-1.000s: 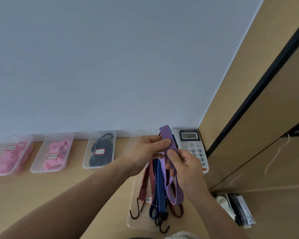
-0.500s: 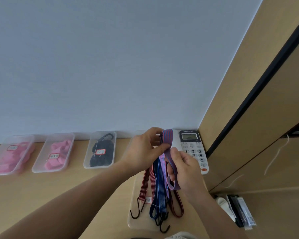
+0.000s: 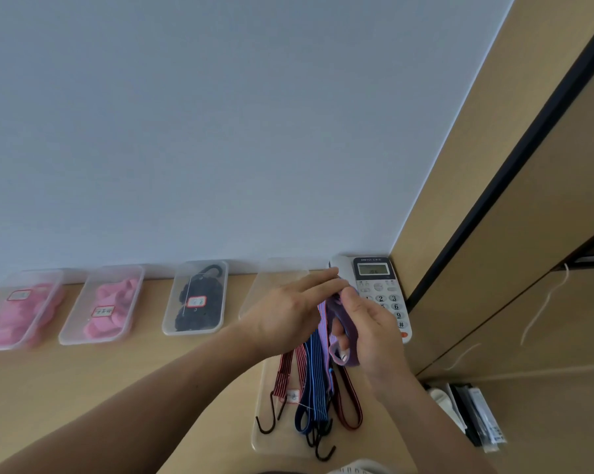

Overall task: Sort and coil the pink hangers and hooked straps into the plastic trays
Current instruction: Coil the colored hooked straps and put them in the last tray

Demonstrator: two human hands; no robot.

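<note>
Looped purple strap [image 3: 352, 352] gripped in right hand [image 3: 372, 331], left hand [image 3: 288, 316] just beside it, fingers straight against the strap

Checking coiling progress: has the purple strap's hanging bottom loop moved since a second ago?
Yes. The bottom loop of the purple strap has risen toward the phone, away from the hooks; the right hand grips it.

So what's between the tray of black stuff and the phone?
In the head view, a clear plastic tray sits there, partly hidden behind the left hand.
</note>
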